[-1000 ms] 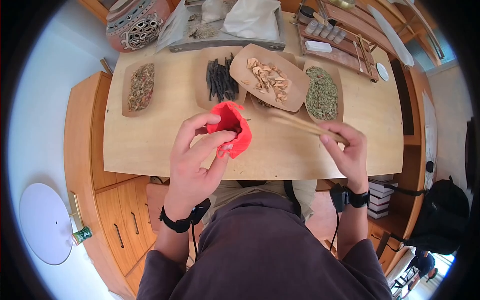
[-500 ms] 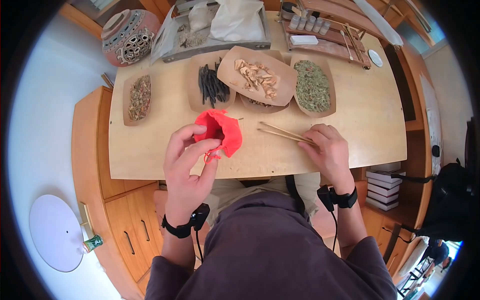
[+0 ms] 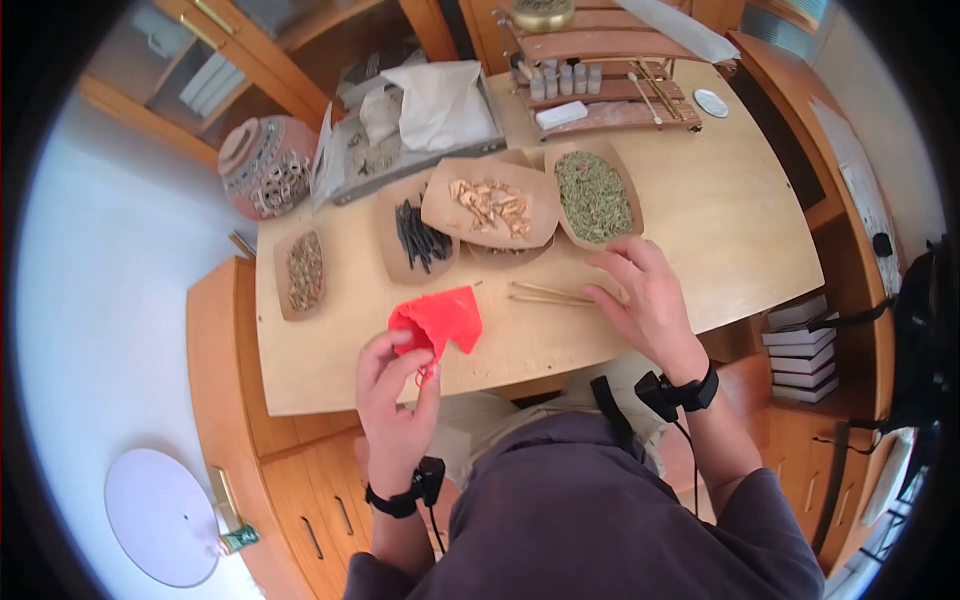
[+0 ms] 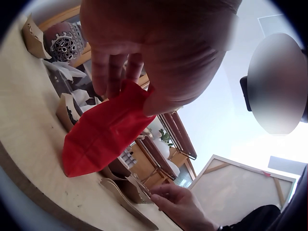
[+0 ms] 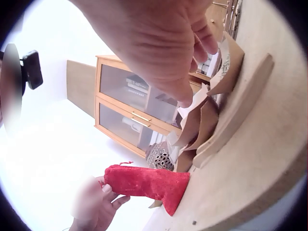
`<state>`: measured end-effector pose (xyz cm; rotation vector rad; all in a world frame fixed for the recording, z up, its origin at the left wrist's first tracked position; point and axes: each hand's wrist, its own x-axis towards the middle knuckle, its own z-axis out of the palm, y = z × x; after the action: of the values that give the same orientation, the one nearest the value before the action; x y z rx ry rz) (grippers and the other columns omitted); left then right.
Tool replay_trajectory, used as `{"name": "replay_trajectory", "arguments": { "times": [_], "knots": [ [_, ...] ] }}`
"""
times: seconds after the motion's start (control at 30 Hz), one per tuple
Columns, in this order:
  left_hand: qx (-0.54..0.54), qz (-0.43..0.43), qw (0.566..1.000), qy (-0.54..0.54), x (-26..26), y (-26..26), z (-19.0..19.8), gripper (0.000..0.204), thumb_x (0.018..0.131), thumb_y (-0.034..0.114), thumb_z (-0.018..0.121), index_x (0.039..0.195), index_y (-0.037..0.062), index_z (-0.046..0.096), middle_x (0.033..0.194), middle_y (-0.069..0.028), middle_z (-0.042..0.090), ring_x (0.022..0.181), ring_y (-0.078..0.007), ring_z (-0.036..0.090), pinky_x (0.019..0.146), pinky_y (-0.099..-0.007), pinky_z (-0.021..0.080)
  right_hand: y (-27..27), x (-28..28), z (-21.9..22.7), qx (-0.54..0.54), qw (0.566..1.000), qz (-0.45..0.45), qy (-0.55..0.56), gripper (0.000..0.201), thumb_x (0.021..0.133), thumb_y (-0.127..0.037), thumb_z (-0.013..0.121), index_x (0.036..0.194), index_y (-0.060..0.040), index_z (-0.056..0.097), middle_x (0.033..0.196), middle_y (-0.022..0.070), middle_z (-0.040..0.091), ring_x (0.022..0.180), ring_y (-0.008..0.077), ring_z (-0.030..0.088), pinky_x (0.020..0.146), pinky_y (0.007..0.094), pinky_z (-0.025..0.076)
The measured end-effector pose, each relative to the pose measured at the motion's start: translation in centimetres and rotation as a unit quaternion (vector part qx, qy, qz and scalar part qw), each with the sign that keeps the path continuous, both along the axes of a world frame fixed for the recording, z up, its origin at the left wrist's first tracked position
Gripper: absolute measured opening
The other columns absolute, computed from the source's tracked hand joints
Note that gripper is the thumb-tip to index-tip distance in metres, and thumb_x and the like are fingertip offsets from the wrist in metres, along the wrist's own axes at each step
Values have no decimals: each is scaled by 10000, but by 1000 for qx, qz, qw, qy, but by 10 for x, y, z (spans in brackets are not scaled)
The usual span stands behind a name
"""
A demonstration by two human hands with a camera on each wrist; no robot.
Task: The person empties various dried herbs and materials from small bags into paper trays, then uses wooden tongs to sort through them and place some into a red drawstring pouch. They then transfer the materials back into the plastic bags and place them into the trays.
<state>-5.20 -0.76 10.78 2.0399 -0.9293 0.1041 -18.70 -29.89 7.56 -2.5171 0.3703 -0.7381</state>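
My left hand (image 3: pixel 398 405) pinches a red drawstring pouch (image 3: pixel 455 318) near its mouth, thumb on one side and fingers on the other. Tilted over, the pouch (image 5: pixel 144 183) has its base right at the tabletop in the right wrist view, its cord loose by the opening. Wooden tongs (image 3: pixel 540 294) lie on the table to the right of the pouch. Above their rear end, my right hand (image 3: pixel 648 305) is spread with thumb and fingers apart, holding nothing, fingertips close to the near end of the tray of green dried herb (image 3: pixel 592 197).
Behind the pouch, a paper tray (image 3: pixel 440 205) of pale dried slices overlaps other trays, one with black sticks (image 3: pixel 418 235). Mixed dried herbs (image 3: pixel 305 270) sit at the left. Farther back are a grey box (image 3: pixel 490 125), a pierced pot (image 3: pixel 265 170) and a wooden rack (image 3: pixel 640 112) with small bottles.
My right hand has laid down the tongs, let go of them and moved up toward the green herb tray. The pouch in my left hand has tipped over. The head view has shifted.
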Motion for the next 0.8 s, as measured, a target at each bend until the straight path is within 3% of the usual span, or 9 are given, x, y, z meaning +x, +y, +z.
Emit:
{"name": "replay_trajectory", "arguments": {
  "times": [0.13,0.33,0.37,0.53,0.8],
  "knots": [
    [1,-2,1000,-18,3,3,-5,225,829,-62,743,1033,24,710,1251,-147,633,1134,-286,632,1000,-386,507,-12,30,8,-3,1000,6,-13,615,768,-150,890,1316,-63,625,1336,188,579,1213,397,583,1021,460,512],
    [2,7,1000,-9,10,4,-4,225,836,-61,747,1041,20,703,1254,-146,630,1140,-289,637,1006,-389,515,-23,74,0,14,999,24,27,888,665,-268,979,1393,-18,536,1561,295,388,1439,492,415,1201,505,405],
    [-1,11,1000,-16,13,3,-4,231,823,-50,760,1037,35,738,1257,-135,627,1093,-283,649,945,-375,536,-24,78,0,16,999,32,31,890,659,-275,983,1388,-20,540,1566,299,382,1447,496,406,1203,507,403],
    [-4,3,1000,-4,25,1,-6,235,821,-75,741,1033,23,718,1254,-139,629,1114,-283,645,976,-381,526,-27,93,0,45,996,54,59,876,647,-293,994,1360,-24,561,1583,312,362,1461,498,398,1206,499,403],
    [-19,-18,999,19,40,-18,6,254,800,-98,736,1021,27,746,1241,-133,636,1112,-268,641,976,-373,521,-27,101,-7,50,995,55,61,737,700,-301,962,1288,-17,622,1523,255,458,1413,432,484,1170,459,444]
  ]
}}
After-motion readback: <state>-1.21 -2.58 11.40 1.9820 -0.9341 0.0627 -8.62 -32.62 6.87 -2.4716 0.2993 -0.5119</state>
